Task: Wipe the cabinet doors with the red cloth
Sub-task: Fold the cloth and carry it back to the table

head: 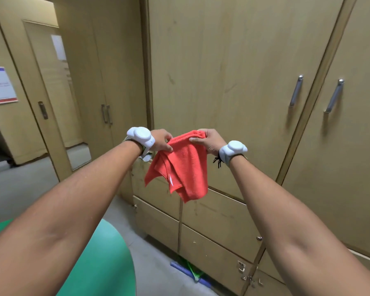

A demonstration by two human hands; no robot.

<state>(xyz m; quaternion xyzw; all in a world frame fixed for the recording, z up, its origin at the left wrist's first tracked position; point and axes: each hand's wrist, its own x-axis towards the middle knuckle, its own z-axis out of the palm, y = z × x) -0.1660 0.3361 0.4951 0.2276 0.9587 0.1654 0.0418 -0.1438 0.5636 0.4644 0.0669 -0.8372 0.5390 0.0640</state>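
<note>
Pinching crumpled red terry cloth [181, 165] at frame centre, left hand [161, 140] and right hand [207, 139]; loose grip risks dropping before reaching tall beige wooden cabinet door [222, 71].

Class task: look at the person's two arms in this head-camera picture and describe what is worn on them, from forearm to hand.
Both forearms are bare, with no sleeves in view. Each wrist carries a rounded white plastic device on a band: one by the left hand, one by the right hand. A short black cord dangles from the right band. The left band shows a bit of green and white trim. No gloves or rings are visible.
</note>
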